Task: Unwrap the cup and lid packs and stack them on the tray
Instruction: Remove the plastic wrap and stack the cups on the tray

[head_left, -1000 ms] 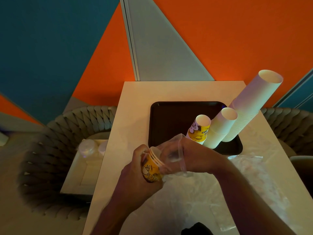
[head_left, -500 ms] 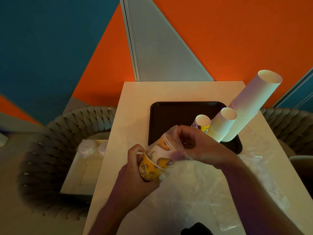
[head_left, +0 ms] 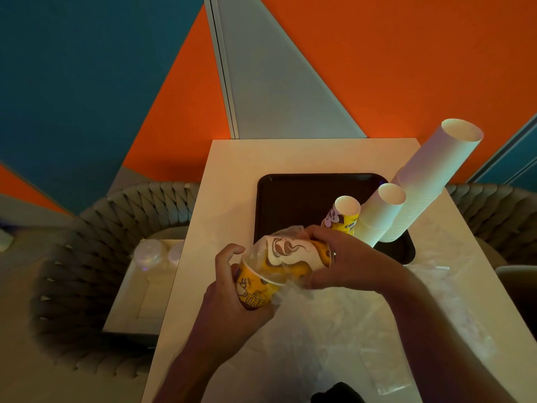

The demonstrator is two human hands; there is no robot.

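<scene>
Mid-unwrap: left hand [head_left: 229, 301] grips cups [head_left: 279, 263], right hand [head_left: 345, 260] pinches wrap [head_left: 290, 229]; next, stack on tray [head_left: 290, 181].

hands [head_left: 343, 260] gripping wrapped cups [head_left: 279, 264], tray [head_left: 290, 199]

Three cup stacks [head_left: 386, 216] stand in the tray's [head_left: 290, 199] right part; hands hold a wrapped cup pack [head_left: 279, 263] before the tray.

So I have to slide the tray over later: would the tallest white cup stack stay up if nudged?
Probably not. The tallest white cup stack towers over its neighbours on the tray and looks narrow-based, so likely tippy. Being paper, it should be light and shift easily.
</scene>
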